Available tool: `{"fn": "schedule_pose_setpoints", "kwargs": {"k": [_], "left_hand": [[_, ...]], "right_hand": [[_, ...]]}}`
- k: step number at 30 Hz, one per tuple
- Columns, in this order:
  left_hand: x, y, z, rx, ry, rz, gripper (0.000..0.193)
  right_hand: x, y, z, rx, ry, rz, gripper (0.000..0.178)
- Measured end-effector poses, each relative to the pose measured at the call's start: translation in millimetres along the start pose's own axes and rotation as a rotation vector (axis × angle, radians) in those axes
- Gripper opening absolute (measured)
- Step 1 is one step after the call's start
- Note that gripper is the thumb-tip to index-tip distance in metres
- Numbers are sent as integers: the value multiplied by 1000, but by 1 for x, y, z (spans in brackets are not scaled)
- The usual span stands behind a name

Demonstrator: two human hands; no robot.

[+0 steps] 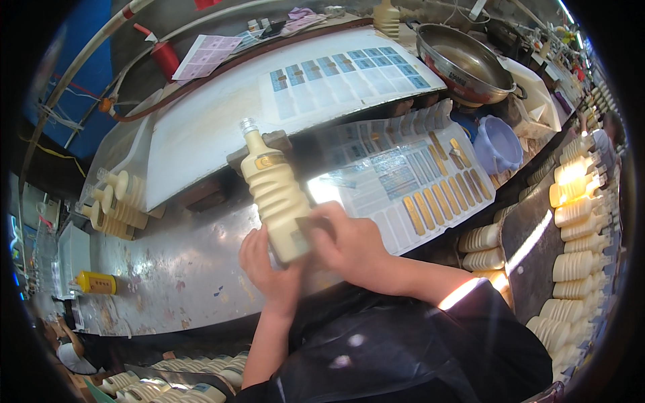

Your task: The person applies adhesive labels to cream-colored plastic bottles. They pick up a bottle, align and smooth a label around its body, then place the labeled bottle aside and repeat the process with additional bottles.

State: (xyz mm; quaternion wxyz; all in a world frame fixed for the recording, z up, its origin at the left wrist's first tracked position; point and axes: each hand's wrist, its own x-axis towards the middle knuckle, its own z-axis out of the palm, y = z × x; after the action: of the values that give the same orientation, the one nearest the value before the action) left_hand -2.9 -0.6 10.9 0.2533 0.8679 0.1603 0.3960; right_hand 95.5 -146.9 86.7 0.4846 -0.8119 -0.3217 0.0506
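Observation:
A cream bottle [277, 195] with wavy grooves and a gold oval mark lies tilted, its clear-topped neck pointing away from me. Beside its neck is a dark block [238, 160] at the edge of the white board. My left hand [265, 269] is closed around the bottle's base from the left. My right hand [346, 245] presses against the lower right side, fingers bent and blurred. A thin, dark, flat piece shows at its fingertips; its kind cannot be made out. Under them, a small greyish rectangle [297, 236] sits on the bottle.
Right of the bottle lies a sheet with gold strips [430, 208] and blue labels. More blue labels [316, 69] lie on the white board [201, 127]. A metal pan [463, 64] and lilac bucket [497, 144] stand far right. Several cream bottles [117, 205] and a yellow bottle [96, 283] are left.

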Motion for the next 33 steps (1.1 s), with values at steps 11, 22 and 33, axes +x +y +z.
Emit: {"fn": "schedule_pose_setpoints", "kwargs": {"k": [11,22,33], "left_hand": [[-10,-11,5,-237,-56,-137,80],[-14,-25,14,-420,-72,-159,82],[34,7,-36,-124,-131,92,64]], "right_hand": [[-1,21,-1,46,-50,94,22],[-4,36,11,94,-68,172,29],[14,133,-30,521,-37,572,22]]}}
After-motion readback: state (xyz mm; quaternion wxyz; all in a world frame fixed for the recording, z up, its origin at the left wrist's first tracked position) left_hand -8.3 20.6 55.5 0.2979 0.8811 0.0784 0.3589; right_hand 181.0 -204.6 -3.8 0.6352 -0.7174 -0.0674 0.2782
